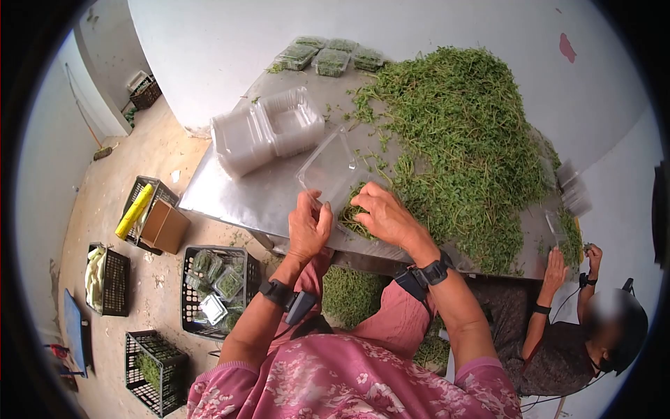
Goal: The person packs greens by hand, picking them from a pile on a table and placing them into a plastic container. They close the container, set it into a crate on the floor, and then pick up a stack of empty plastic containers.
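An opened clear plastic clamshell box [328,162] lies at the near edge of the metal table, its lid tilted away from me. My left hand [309,225] has its fingers curled at the box's left side, closed on the plastic edge. Leafy green stems [354,209] lie in the near half of the box. My right hand [391,218] bends over them with curled fingers on the greens; its fingertips are partly hidden. Just right of that hand rises a big heap of the same greens [460,140].
Stacked empty clamshells [241,143] stand left on the table [209,188]. Filled boxes [331,61] sit at the back. Black crates [187,297] stand on the floor to the left. A co-worker [558,342] works at the right with another stack of boxes [574,188].
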Tool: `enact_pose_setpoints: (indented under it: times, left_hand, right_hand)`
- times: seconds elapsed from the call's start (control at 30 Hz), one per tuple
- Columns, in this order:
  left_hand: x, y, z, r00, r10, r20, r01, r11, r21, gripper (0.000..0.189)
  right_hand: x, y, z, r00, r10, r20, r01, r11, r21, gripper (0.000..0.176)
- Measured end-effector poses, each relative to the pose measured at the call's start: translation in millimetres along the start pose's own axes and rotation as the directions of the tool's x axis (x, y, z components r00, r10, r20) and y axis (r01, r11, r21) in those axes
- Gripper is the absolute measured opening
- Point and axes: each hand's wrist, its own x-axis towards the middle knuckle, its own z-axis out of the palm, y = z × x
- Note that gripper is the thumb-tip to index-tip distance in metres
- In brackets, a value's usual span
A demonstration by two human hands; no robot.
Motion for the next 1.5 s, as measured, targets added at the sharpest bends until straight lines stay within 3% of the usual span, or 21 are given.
enact_pose_setpoints:
  times: [0.27,0.37,0.67,0.87,0.97,1.1,1.2,1.4,1.5]
  left_hand:
    - [-1,-3,2,1.0,0.023,-0.013,-0.023,1.0,-0.009,0.021]
    - [-1,-7,2,1.0,0.012,0.001,-0.012,1.0,0.017,0.023]
    - [0,-8,2,0.997,0.08,0.005,-0.08,0.996,0.041,0.022]
    - [0,-23,1,0.998,0.029,-0.056,-0.034,0.996,-0.077,0.02]
    - [0,-19,2,0.998,0.008,-0.068,-0.013,0.997,-0.079,0.019]
    - [0,-17,1,0.998,-0.003,-0.065,-0.001,0.997,-0.071,0.018]
    - [0,-13,0,0.996,0.049,-0.069,-0.051,0.998,-0.033,0.018]
    - [0,-14,1,0.999,0.003,-0.046,-0.004,1.0,-0.029,0.018]
    - [1,-11,1,0.999,0.023,-0.044,-0.023,1.0,0.006,0.018]
  right_hand:
    - [7,-2,10,0.995,-0.074,0.067,0.081,0.991,-0.109,0.022]
    - [14,-4,12,0.992,-0.027,0.12,0.045,0.987,-0.154,0.024]
    - [12,3,14,0.988,-0.001,0.154,0.018,0.994,-0.108,0.025]
    - [3,-6,-6,0.999,-0.033,-0.039,0.036,0.997,0.075,0.02]
    - [3,5,-27,0.956,-0.067,-0.284,0.085,0.995,0.051,0.017]
    - [-3,39,-59,0.911,0.156,-0.381,-0.176,0.984,-0.017,0.016]
    - [-6,72,-63,0.877,0.362,-0.314,-0.388,0.921,-0.022,0.022]
    - [2,114,-50,0.821,0.49,-0.293,-0.557,0.8,-0.223,0.035]
    - [8,124,-34,0.801,0.524,-0.288,-0.598,0.718,-0.357,0.034]
